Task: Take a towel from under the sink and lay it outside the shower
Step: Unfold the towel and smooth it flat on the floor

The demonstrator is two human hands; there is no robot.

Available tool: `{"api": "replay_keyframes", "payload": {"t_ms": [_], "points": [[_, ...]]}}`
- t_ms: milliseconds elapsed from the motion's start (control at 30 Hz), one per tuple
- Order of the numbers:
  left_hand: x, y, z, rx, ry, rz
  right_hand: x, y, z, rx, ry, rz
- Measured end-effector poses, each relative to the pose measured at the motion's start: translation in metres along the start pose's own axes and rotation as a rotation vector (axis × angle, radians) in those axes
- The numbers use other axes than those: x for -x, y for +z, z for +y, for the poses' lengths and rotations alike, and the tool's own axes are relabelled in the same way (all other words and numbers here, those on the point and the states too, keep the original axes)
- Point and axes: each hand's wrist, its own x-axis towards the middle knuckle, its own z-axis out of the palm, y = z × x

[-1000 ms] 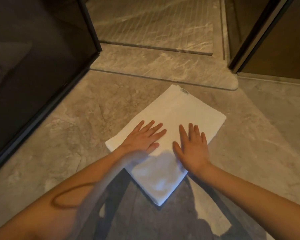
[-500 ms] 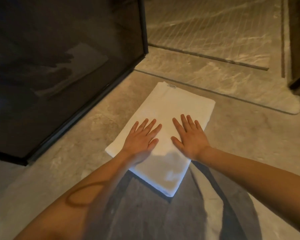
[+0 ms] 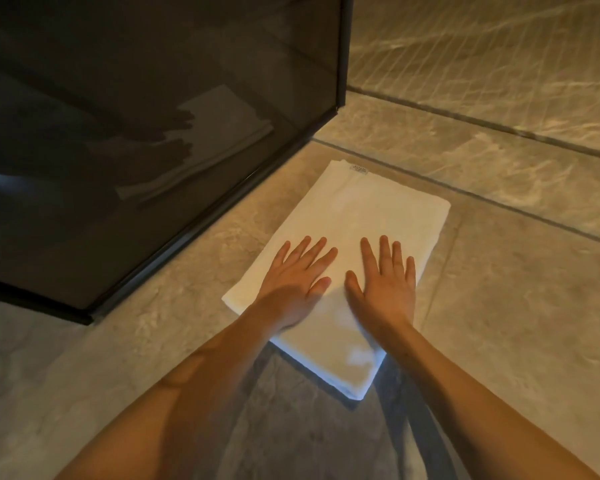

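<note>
A white folded towel [image 3: 357, 209] lies flat on the stone floor, just outside the shower threshold, with a small label at its far corner. My left hand [image 3: 297, 278] rests palm down on the towel's near left part, fingers spread. My right hand [image 3: 383, 284] presses flat beside it on the near right part, fingers apart too. Neither hand grips the cloth. The towel's near corner pokes out between my forearms.
A dark tinted glass shower panel [image 3: 153, 133] with a black frame stands at the left, its corner post close to the towel's far end. The grooved shower floor [image 3: 482, 53] lies beyond a raised stone threshold [image 3: 465, 157]. Grey stone floor [image 3: 516, 306] extends to the right.
The view has swung left, bringing the glass panel further into frame. The towel has turned and slid a little closer to the glass and threshold under both flat hands.
</note>
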Motion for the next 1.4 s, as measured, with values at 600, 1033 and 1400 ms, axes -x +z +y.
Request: {"api": "replay_keyframes", "payload": {"t_ms": [600,1033,1400], "points": [[0.065,-0.056,-0.044,0.618,-0.596,0.207,0.001,-0.010,0.000,0.081,-0.047,-0.038],[0.065,-0.073,-0.051,0.448,-0.527,-0.039,0.000,-0.008,0.001,0.089,-0.043,-0.034],[0.067,-0.094,-0.045,1.164,-0.528,-0.223,0.000,-0.007,0.001,0.095,-0.048,-0.035]]}}
